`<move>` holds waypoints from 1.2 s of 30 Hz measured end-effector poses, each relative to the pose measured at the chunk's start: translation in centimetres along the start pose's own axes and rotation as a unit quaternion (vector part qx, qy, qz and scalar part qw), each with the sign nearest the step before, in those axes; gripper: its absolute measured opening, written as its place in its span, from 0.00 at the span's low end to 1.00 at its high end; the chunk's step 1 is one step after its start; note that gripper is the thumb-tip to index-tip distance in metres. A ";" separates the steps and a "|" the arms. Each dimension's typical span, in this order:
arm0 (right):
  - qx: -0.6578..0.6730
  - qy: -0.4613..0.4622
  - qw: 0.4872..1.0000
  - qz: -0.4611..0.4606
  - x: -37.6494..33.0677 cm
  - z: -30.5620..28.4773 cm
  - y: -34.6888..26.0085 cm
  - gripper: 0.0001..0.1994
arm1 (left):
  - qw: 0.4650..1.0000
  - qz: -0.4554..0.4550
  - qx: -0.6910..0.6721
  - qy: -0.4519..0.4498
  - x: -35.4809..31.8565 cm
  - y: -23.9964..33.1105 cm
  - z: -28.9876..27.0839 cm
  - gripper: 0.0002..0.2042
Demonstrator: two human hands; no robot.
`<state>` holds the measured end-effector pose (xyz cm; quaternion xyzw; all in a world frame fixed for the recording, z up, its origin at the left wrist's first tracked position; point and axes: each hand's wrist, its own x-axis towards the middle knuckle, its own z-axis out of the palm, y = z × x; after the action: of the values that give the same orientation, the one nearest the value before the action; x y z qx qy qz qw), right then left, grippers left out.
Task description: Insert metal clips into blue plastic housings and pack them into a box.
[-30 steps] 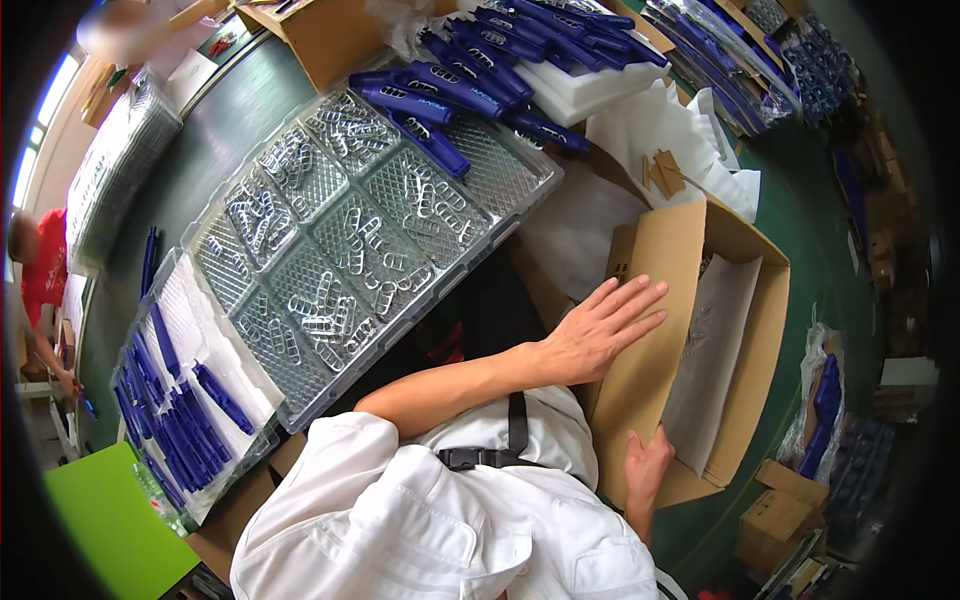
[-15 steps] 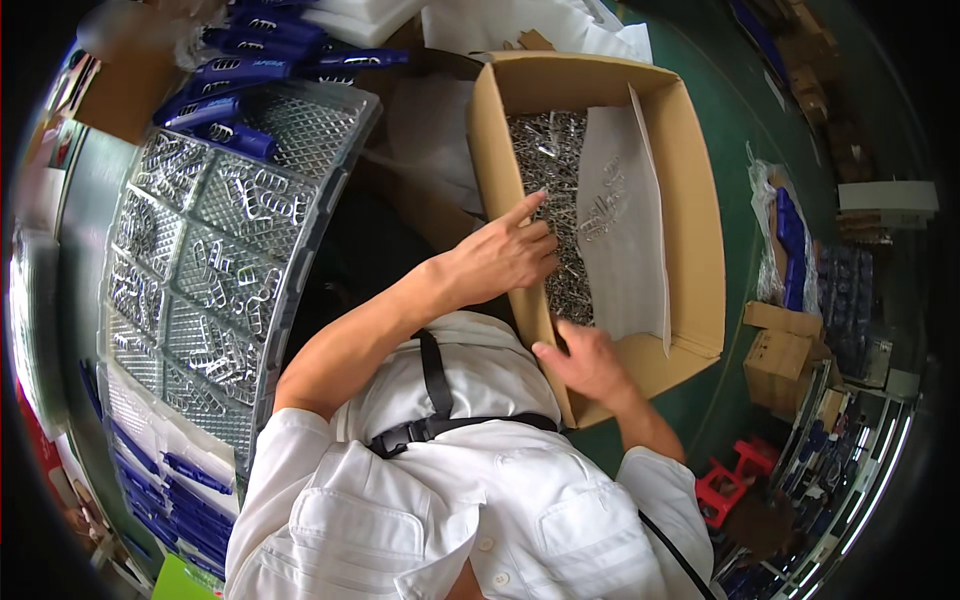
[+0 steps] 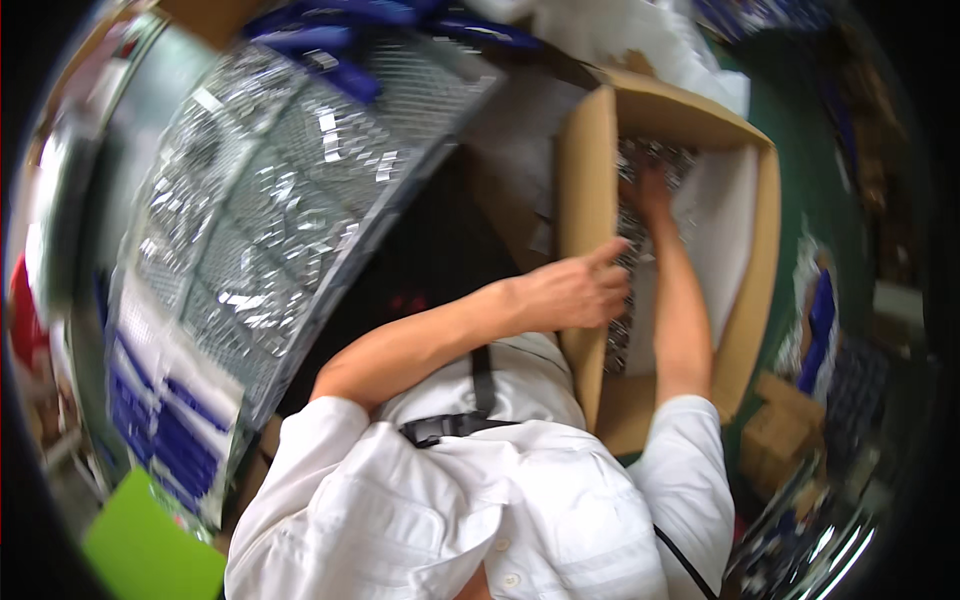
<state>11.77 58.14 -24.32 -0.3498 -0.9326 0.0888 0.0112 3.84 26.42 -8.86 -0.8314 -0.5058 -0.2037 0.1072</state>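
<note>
An open cardboard box (image 3: 762, 290) stands before me, with many small shiny metal pieces (image 3: 617, 345) heaped along its left side. A white sheet (image 3: 722, 215) lines its right part. My left hand (image 3: 580, 290) is closed over the box's left wall, fingers bent across the top edge and the index finger straighter. Deep in the box, my right hand (image 3: 652, 190) reaches into the metal pieces near the far end; its fingers are blurred and partly hidden. To my left lies a clear compartment tray (image 3: 225, 215) holding more bent metal pieces (image 3: 345, 140).
Blue plastic parts (image 3: 320, 45) lie at the tray's far end, and more blue parts (image 3: 165, 420) rest by its near end. A bright green sheet (image 3: 150, 540) is at lower left. On the right stand a small carton (image 3: 785, 430) and a bagged blue part (image 3: 820, 320).
My right hand has left the box's near edge and reached far inside among the metal pieces. My left hand stays on the left wall. The whole view has shifted and blurred.
</note>
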 end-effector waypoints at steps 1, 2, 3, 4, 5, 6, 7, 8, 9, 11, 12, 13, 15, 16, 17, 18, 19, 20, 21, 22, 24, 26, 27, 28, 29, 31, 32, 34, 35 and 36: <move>-0.032 0.011 0.997 -0.064 0.7 0.2 2.4 0.51 | 0.999 0.005 0.004 0.054 0.3 0.0 0.6 0.02; 0.018 -0.006 0.991 -0.134 0.6 0.8 3.9 0.50 | 0.997 0.003 -0.004 0.079 0.3 0.0 1.0 0.02; -0.023 -0.082 0.983 -0.161 0.0 1.5 4.0 0.47 | 0.997 0.002 -0.007 0.075 0.0 -0.1 1.1 0.01; -0.020 -0.147 0.974 -0.170 -1.6 2.1 -0.6 0.44 | 0.998 -0.021 -0.012 0.066 -1.4 0.0 1.9 0.02; 0.175 -0.185 0.967 -0.021 -3.3 2.6 -0.2 0.37 | 0.998 -0.016 -0.006 0.052 -1.2 0.1 1.5 0.04; 0.175 -0.187 0.966 -0.033 -2.5 2.6 -1.5 0.37 | 0.998 -0.017 -0.009 0.061 -1.1 0.3 1.4 0.05; 0.193 -0.202 0.959 -0.044 -6.0 2.9 -1.5 0.36 | 0.998 -0.029 -0.011 0.061 -1.9 0.4 1.7 0.05; 0.206 -0.210 0.954 -0.049 -8.7 2.6 -1.3 0.34 | 0.998 -0.029 -0.010 0.060 -2.2 0.4 1.6 0.05; 0.220 -0.218 0.950 -0.049 -11.3 2.4 -2.0 0.33 | 0.998 -0.025 -0.011 0.059 -2.5 0.4 1.6 0.05; 0.241 -0.221 0.944 -0.037 -11.6 2.3 -3.2 0.31 | 0.997 -0.022 -0.007 0.072 -2.6 0.5 1.3 0.05; 0.251 -0.221 0.942 -0.030 -11.9 2.5 -3.2 0.29 | 0.998 -0.024 -0.004 0.065 -2.8 0.5 1.1 0.05; 0.261 -0.221 0.939 -0.023 -12.5 2.5 -3.0 0.28 | 0.998 -0.026 -0.001 0.059 -2.9 0.5 1.0 0.05; 0.276 -0.213 0.937 -0.005 -11.3 2.8 -2.9 0.26 | 0.998 -0.023 -0.002 0.059 -2.9 0.5 0.9 0.05; 0.284 -0.211 0.935 0.003 -12.2 3.0 -3.1 0.25 | 0.998 -0.027 -0.006 0.052 -2.9 0.6 0.9 0.05; 0.294 -0.209 0.933 0.009 -13.2 3.2 -3.4 0.23 | 0.998 -0.025 -0.001 0.055 -3.1 0.5 0.9 0.05; 0.303 -0.207 0.930 0.017 -14.8 2.9 -3.2 0.22 | 0.997 -0.026 0.000 0.066 -3.3 0.5 0.9 0.04; 0.312 -0.205 0.927 0.025 -15.5 3.5 -3.7 0.21 | 0.997 -0.027 0.001 0.077 -3.4 0.5 1.0 0.04; 0.321 -0.202 0.925 0.034 -15.7 3.3 -3.1 0.20 | 0.996 -0.024 0.004 0.081 -3.4 0.6 1.1 0.04; 0.329 -0.199 0.922 0.042 -15.8 3.1 -2.4 0.19 | 0.997 -0.028 -0.006 0.078 -3.4 0.6 1.2 0.04; 0.338 -0.196 0.919 0.051 -16.0 2.9 -1.9 0.18 | 0.997 -0.032 -0.016 0.075 -3.4 0.6 1.3 0.04; 0.353 -0.193 0.913 0.067 -16.7 1.6 1.1 0.16 | 0.995 -0.031 -0.012 0.093 -3.4 0.7 1.9 0.04; 0.355 -0.189 0.912 0.077 -16.5 0.7 2.7 0.15 | 0.993 -0.029 -0.010 0.112 -3.3 0.7 2.1 0.04; 0.507 -0.180 0.823 0.180 -16.0 -0.9 3.6 0.10 | 0.994 -0.029 -0.007 0.105 -3.4 0.8 2.0 0.04; 0.639 -0.162 0.700 0.274 -15.6 -2.5 4.4 0.07 | 0.995 -0.028 -0.003 0.099 -3.4 0.8 1.9 0.04; 0.637 -0.157 0.703 0.275 -15.3 -4.5 4.5 0.07 | 0.994 -0.025 -0.004 0.105 -3.3 0.9 1.9 0.04; 0.736 -0.164 0.588 0.293 -13.6 -9.1 3.6 0.10 | 0.994 -0.030 -0.015 0.099 -3.6 0.8 2.4 0.04; 0.733 -0.165 0.592 0.291 -12.9 -11.2 2.4 0.10 | 0.994 -0.033 -0.013 0.104 -3.8 0.7 2.5 0.04; 0.813 -0.175 0.517 0.205 -11.5 -15.5 -0.5 0.11 | 0.993 -0.035 -0.008 0.115 -4.1 0.7 2.7 0.04; 0.829 -0.193 0.498 0.166 -10.9 -17.5 -3.4 0.10 | 0.992 -0.039 -0.005 0.119 -4.2 0.7 2.6 0.04; 0.844 -0.211 0.478 0.124 -10.3 -19.1 -7.1 0.10 | 0.992 -0.037 -0.008 0.118 -4.4 0.6 2.6 0.04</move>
<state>16.50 49.12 -3.87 -0.2548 -0.3293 0.9045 0.0926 3.21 23.68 -13.15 -0.7828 -0.5185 -0.3087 0.1518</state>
